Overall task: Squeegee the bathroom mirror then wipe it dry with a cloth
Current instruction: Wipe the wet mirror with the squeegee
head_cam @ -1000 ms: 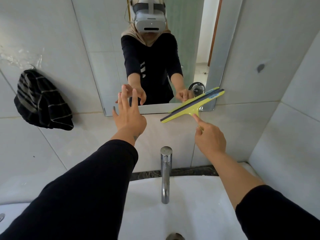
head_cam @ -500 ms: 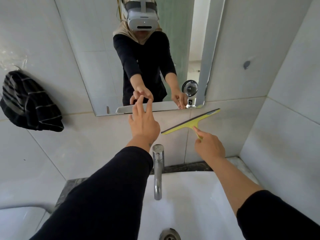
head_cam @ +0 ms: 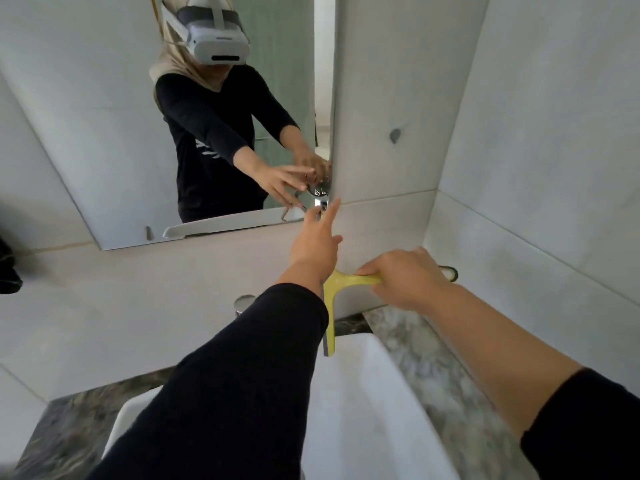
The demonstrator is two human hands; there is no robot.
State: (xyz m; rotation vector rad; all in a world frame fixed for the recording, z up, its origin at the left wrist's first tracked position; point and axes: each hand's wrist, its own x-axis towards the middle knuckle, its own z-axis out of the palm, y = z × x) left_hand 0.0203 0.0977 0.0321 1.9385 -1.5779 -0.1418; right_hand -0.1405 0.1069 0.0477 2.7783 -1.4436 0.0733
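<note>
The bathroom mirror (head_cam: 104,133) hangs on the tiled wall and reflects a person in a headset. My right hand (head_cam: 405,280) grips the handle of a yellow squeegee (head_cam: 334,292), held low below the mirror's right corner; its blade points down toward the basin and is partly hidden behind my left arm. My left hand (head_cam: 317,242) is open, its fingers stretched up to the mirror's lower right corner. A dark striped cloth (head_cam: 8,268) hangs on the wall at the far left edge, mostly out of frame.
A white basin (head_cam: 374,410) sits below on a marbled counter (head_cam: 433,368). The chrome tap (head_cam: 244,303) stands mostly hidden behind my left sleeve. A tiled side wall (head_cam: 554,168) closes in on the right.
The squeegee has dropped from just under the mirror and turned so its blade hangs down over the basin. My left hand has moved right to the mirror's corner. The view has tilted.
</note>
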